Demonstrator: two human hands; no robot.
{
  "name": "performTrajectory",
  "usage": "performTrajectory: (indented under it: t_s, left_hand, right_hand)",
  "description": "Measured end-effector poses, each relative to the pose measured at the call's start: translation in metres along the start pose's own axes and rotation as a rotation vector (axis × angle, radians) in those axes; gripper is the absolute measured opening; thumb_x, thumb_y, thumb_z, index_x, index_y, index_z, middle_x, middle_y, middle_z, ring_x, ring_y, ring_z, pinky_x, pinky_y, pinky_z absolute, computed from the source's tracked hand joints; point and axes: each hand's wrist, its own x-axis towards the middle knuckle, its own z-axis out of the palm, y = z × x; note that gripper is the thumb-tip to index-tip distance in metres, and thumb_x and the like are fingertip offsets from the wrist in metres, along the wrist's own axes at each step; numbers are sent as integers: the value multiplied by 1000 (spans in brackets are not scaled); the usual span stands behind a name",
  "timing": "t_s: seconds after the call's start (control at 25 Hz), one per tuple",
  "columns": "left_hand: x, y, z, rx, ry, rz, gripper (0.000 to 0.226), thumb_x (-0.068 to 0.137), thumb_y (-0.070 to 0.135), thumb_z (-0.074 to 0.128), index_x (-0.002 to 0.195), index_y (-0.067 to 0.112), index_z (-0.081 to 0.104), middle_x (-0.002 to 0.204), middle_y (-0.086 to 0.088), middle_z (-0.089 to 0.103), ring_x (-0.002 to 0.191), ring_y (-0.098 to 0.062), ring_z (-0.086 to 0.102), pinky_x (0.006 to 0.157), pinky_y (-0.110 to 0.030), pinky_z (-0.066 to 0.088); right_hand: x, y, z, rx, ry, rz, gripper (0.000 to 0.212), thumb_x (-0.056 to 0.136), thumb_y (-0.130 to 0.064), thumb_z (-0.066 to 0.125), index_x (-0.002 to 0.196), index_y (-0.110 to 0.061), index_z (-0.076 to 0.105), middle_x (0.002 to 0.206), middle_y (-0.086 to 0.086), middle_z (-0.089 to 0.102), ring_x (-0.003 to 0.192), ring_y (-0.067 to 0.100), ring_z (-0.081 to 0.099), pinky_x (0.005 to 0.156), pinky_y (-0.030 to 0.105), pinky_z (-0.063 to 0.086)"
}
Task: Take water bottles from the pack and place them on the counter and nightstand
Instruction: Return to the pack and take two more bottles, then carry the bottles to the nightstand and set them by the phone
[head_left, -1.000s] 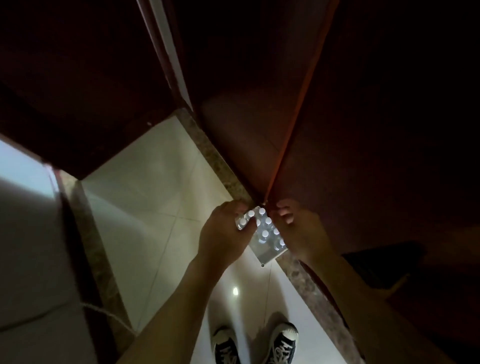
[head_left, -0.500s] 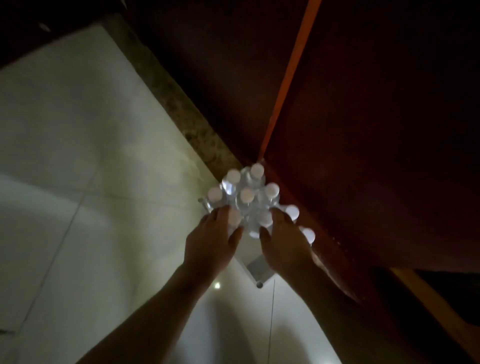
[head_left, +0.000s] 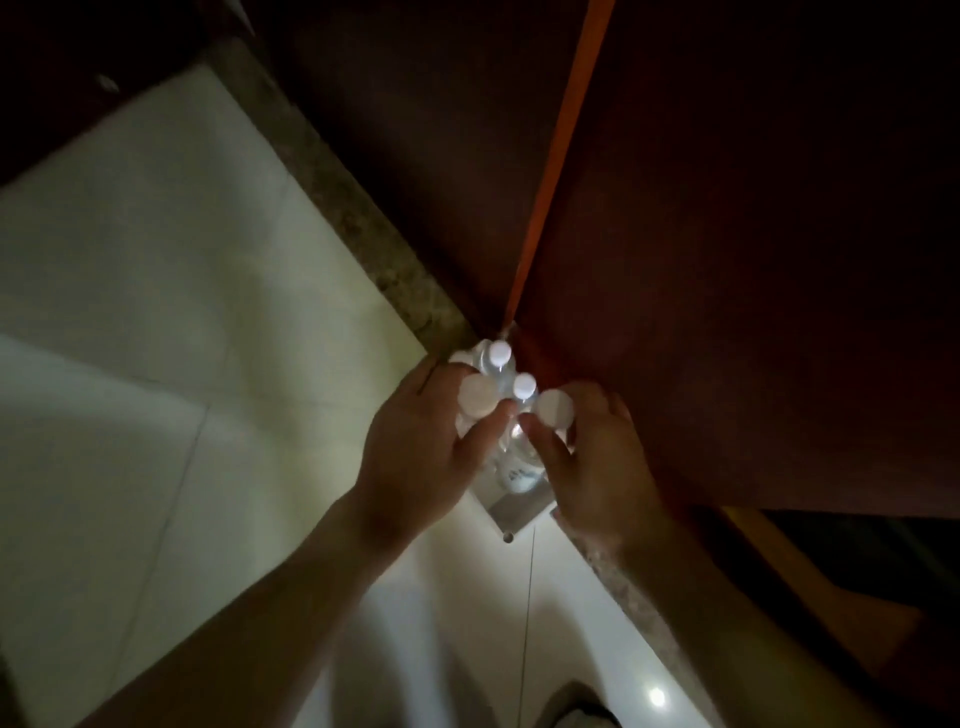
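Note:
A shrink-wrapped pack of clear water bottles (head_left: 511, 467) with white caps stands on the pale tiled floor against a dark wooden panel. My left hand (head_left: 421, 452) is wrapped around a bottle whose white cap (head_left: 477, 394) shows above my fingers. My right hand (head_left: 592, 457) grips a second bottle with its white cap (head_left: 555, 408) raised. Both held caps sit higher and nearer than the two small caps (head_left: 500, 353) remaining in the pack behind them. My hands hide most of the pack.
A dark red-brown wooden panel (head_left: 727, 260) with an orange edge strip (head_left: 550, 171) rises right behind the pack. A speckled stone border (head_left: 337, 182) runs diagonally along the tiled floor (head_left: 156, 312). The toe of my shoe (head_left: 582, 714) shows at the bottom.
My view has come closer to the pack. Both hands went from resting on the bottle tops to each gripping a bottle, and the two held bottles have risen above the others.

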Motion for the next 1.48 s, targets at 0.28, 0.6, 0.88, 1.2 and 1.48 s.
performTrajectory:
  t_s: [0.28, 0.6, 0.88, 1.2, 1.48]
  left_hand:
    - [140, 301, -299, -389, 189, -41, 19, 83, 39, 60, 83, 20, 61, 79, 0, 62, 72, -7, 60, 65, -8, 42]
    - [213, 610, -518, -622, 169, 457, 18, 83, 33, 65, 82, 16, 62, 84, 4, 52, 74, -3, 56, 69, -13, 42]
    - [153, 788, -553, -843, -48, 815, 19, 85, 36, 63, 80, 18, 61, 80, 4, 58, 73, -6, 59, 65, -14, 43]
    - [-41, 954, -497, -1231, -671, 878, 20, 85, 36, 70, 78, 17, 66, 70, -6, 71, 65, -23, 69, 59, -43, 57]
    - [-283, 1080, -478, -1346, -1214, 979, 16, 88, 28, 70, 76, 17, 69, 66, -3, 72, 57, -14, 65, 54, -29, 52]
  right_hand:
    - [-18, -296, -329, 467, 269, -90, 16, 78, -52, 62, 91, -43, 64, 85, -9, 72, 79, 8, 70, 71, 32, 55]
    - [-112, -552, -619, 433, 669, -428, 11, 89, -49, 55, 90, -38, 57, 93, -1, 69, 84, 15, 67, 76, 39, 55]
    - [-272, -575, -726, 411, 1028, -380, 22, 89, -42, 56, 89, -20, 60, 79, 1, 69, 70, 15, 66, 64, 31, 56]
    - [-524, -520, -788, 156, 1494, -60, 33, 85, -49, 56, 84, -17, 59, 76, 14, 64, 70, 26, 61, 70, 53, 52]
    - [-785, -488, -795, 93, 1828, 142, 28, 88, -41, 58, 88, -14, 62, 79, 21, 67, 74, 40, 68, 68, 52, 61]
